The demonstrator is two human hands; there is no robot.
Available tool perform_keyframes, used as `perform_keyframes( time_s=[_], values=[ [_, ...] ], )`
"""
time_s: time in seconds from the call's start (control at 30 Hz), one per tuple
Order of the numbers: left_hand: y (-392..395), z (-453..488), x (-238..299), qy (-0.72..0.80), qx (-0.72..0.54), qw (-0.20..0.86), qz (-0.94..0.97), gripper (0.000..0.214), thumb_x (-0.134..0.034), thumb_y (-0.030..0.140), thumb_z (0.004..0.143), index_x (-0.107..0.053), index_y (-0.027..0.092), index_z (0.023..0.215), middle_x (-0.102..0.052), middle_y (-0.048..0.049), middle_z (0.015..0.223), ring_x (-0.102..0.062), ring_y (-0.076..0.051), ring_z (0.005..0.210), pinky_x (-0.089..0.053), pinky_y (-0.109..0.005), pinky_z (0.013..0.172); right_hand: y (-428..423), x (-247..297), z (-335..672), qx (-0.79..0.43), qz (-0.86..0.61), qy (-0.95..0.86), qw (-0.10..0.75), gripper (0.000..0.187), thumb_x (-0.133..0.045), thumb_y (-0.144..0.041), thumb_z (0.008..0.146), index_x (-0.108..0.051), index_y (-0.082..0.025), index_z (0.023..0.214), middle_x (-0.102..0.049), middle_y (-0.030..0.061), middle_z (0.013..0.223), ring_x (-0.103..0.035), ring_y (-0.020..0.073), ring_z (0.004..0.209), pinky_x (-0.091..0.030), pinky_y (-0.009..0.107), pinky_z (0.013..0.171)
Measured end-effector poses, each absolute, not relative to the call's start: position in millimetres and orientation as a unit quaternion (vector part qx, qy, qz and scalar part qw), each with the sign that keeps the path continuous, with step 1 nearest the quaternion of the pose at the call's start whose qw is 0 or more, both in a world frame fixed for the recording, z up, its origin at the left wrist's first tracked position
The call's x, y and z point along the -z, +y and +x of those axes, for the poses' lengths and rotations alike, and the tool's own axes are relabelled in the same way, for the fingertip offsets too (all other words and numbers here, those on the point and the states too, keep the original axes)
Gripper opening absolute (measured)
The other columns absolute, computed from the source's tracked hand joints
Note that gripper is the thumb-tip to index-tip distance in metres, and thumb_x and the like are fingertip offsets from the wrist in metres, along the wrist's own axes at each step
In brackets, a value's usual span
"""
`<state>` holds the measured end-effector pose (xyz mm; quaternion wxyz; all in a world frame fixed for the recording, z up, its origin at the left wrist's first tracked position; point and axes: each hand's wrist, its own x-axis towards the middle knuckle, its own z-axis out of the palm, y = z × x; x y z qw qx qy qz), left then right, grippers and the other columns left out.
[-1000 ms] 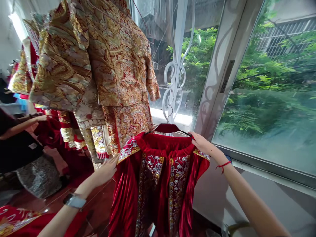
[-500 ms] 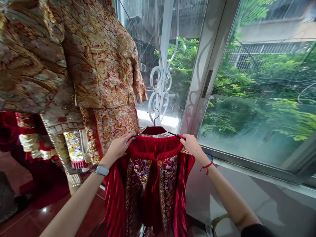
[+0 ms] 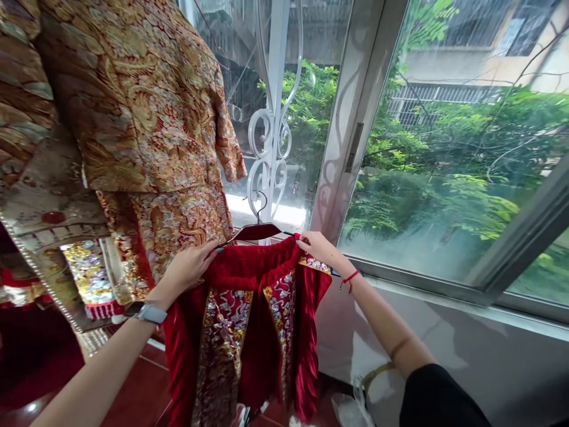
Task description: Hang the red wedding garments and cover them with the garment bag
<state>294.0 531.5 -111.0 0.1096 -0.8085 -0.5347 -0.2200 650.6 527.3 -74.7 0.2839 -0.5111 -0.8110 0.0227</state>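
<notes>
A red velvet garment with silver and gold embroidered panels hangs on a dark red hanger in front of me. My left hand, with a watch on its wrist, grips the garment's top left edge at the hanger's end. At the hanger's right end my right hand, a red string round its wrist, holds the garment's top right edge. The hanger's hook points up toward the white scrolled window grille.
A gold and red brocade jacket and skirt hang close on the left, with more embroidered clothes behind them. A large window with trees outside fills the right. A white wall runs below the sill, and the floor is dark red tile.
My left hand moved up from the garment's shoulder to the hanger's left end. The view swung right, and the person at the left has gone out of sight.
</notes>
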Motion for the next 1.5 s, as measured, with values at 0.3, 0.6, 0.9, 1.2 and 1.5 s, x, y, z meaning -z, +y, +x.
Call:
perform_keyframes(
  time_s=[0.3,0.6,0.9,1.2,1.5],
  values=[
    [534.0,300.0,111.4,-0.545,0.237,0.080,-0.801,0.059,-0.026,0.046,0.094,-0.060,0.015,0.131,-0.072,-0.0146,0.120,-0.070,-0.034,0.104,-0.053,-0.040,0.084,505.1,162.4,704.0,0.120,-0.512,-0.756,0.391,0.071,-0.067,-0.021,0.072,-0.045,-0.023,0.140,-0.042,0.0144,0.146,-0.037,0.0347,0.136,-0.034,0.054,0.111],
    [542.7,298.3,117.0,-0.509,0.237,0.034,-0.827,0.061,-0.025,0.047,0.093,-0.058,0.014,0.133,-0.068,-0.0151,0.127,-0.067,-0.031,0.110,-0.050,-0.039,0.092,520.0,135.8,709.5,0.145,-0.544,-0.708,0.427,0.067,-0.032,0.000,0.081,-0.050,-0.024,0.141,-0.056,0.0109,0.138,-0.059,0.0241,0.120,-0.051,0.037,0.098],
    [529.7,297.0,107.0,-0.534,0.242,0.053,-0.808,0.054,-0.029,0.043,0.094,-0.061,0.019,0.130,-0.076,-0.0123,0.108,-0.071,-0.030,0.098,-0.051,-0.036,0.085,511.3,163.0,714.6,0.015,-0.539,-0.774,0.332,0.085,-0.043,-0.007,0.077,-0.016,-0.024,0.155,-0.052,0.0118,0.137,-0.054,0.0240,0.123,-0.044,0.042,0.106],
    [522.3,300.0,131.6,-0.519,0.354,0.038,-0.778,0.051,-0.026,0.046,0.095,-0.060,0.020,0.123,-0.065,-0.0113,0.130,-0.063,-0.027,0.115,-0.048,-0.035,0.094,517.8,121.8,704.4,0.048,-0.525,-0.784,0.326,0.058,-0.056,-0.033,0.088,-0.042,-0.032,0.144,-0.044,0.0093,0.148,-0.034,0.0315,0.139,-0.024,0.059,0.113],
    [511.4,302.3,132.7,-0.630,0.391,0.046,-0.669,0.051,-0.018,0.039,0.097,-0.064,0.015,0.100,-0.070,-0.0179,0.097,-0.065,-0.031,0.095,-0.049,-0.043,0.085,538.9,118.5,691.3,-0.067,-0.462,-0.801,0.376,0.034,-0.050,-0.019,0.087,-0.063,-0.020,0.119,-0.064,0.0070,0.110,-0.054,0.0231,0.107,-0.040,0.041,0.101]
  ],
)
